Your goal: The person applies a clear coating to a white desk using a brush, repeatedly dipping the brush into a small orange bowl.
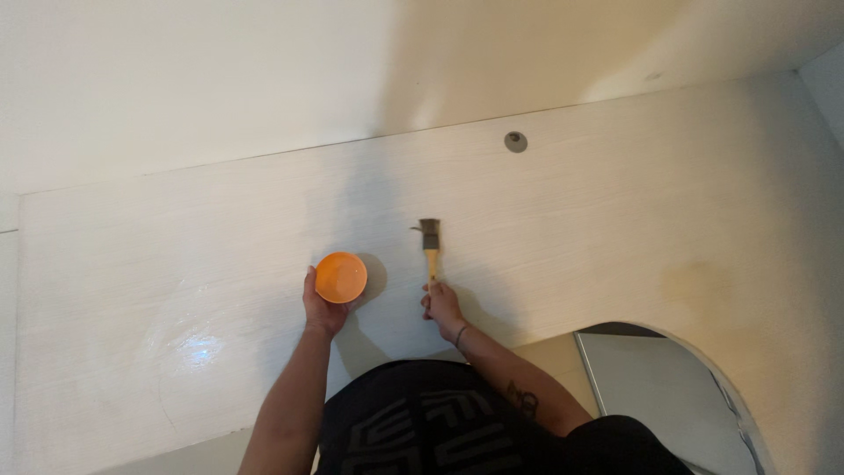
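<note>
Holding the orange bowl (341, 277) in your left hand (321, 308), you pinched the brush (431, 244) handle in your right hand (442, 304). A wet sheen covered the white panel (615, 220) at left; the right looked dry

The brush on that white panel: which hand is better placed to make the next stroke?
Probably the right hand. It already grips the brush by its wooden handle, bristles against the white panel. The left hand is occupied holding the orange bowl beside it.
</note>
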